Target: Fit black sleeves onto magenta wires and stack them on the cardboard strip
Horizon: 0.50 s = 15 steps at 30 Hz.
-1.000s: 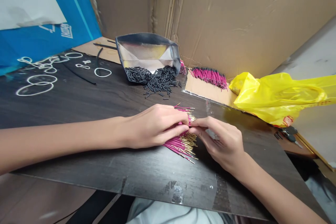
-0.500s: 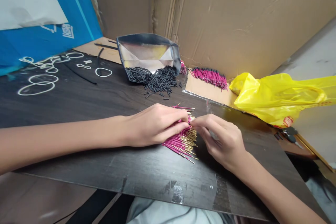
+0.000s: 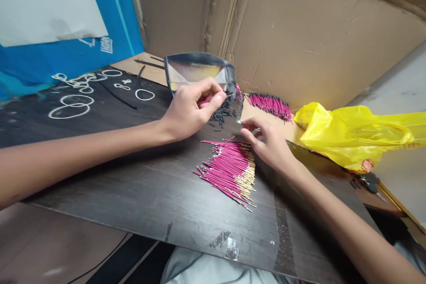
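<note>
My left hand (image 3: 196, 108) is raised over the pile of short black tubes (image 3: 221, 115), pinching a pink wire (image 3: 204, 101) whose tip points right. Behind it stands an open folded tray (image 3: 199, 58), partly hidden by the hand. My right hand (image 3: 266, 142) hovers right of the loose pink wires, with thumb and index finger apart and nothing visible between them. Those pink wires (image 3: 226, 166) lie side by side on the dark table (image 3: 133, 186), gold ends to the right.
Pink wires with black ends (image 3: 271, 106) lie on a cardboard piece (image 3: 254, 117) at the back. A yellow bag (image 3: 353, 126) is at the right. White rubber bands (image 3: 69, 106) and a thin black tube (image 3: 118, 95) lie at the left. Cardboard (image 3: 299, 35) walls the back.
My left hand has lifted off the loose wires and moved up to the black tubes, holding a pink wire. My right hand has moved up a little and its fingers have parted. The view has shifted slightly.
</note>
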Each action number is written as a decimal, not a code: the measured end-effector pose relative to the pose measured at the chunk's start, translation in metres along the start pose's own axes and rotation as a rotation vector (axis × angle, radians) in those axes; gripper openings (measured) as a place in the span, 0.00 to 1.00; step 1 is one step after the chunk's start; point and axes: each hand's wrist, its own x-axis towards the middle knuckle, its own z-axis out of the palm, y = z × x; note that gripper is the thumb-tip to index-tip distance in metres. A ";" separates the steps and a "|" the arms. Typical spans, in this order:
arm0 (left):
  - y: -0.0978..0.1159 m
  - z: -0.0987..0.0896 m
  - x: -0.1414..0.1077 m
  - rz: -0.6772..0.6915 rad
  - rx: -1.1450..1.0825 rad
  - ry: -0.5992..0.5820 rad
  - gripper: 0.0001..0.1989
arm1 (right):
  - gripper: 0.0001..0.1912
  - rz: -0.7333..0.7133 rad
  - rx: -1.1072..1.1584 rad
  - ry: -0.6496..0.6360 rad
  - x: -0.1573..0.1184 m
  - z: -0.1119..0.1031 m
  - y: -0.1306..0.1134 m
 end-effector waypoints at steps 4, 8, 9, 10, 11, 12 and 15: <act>-0.015 -0.007 0.008 -0.049 0.016 0.051 0.09 | 0.12 -0.022 -0.254 -0.140 0.062 0.018 0.003; -0.017 -0.007 0.004 0.022 0.057 0.035 0.08 | 0.20 -0.045 -0.435 -0.256 0.097 0.037 0.000; -0.016 -0.007 0.003 0.036 0.059 0.027 0.07 | 0.21 -0.051 -0.456 -0.274 0.100 0.040 0.000; -0.015 -0.007 0.003 0.048 0.059 0.019 0.07 | 0.20 -0.057 -0.469 -0.287 0.103 0.043 -0.001; -0.014 -0.008 0.003 0.058 0.058 0.016 0.07 | 0.18 -0.064 -0.475 -0.294 0.104 0.044 -0.001; -0.014 -0.008 0.003 0.063 0.059 0.018 0.07 | 0.16 -0.071 -0.480 -0.299 0.104 0.046 -0.001; -0.016 -0.012 0.008 0.070 0.072 0.068 0.07 | 0.11 -0.095 -0.509 -0.305 0.103 0.049 -0.001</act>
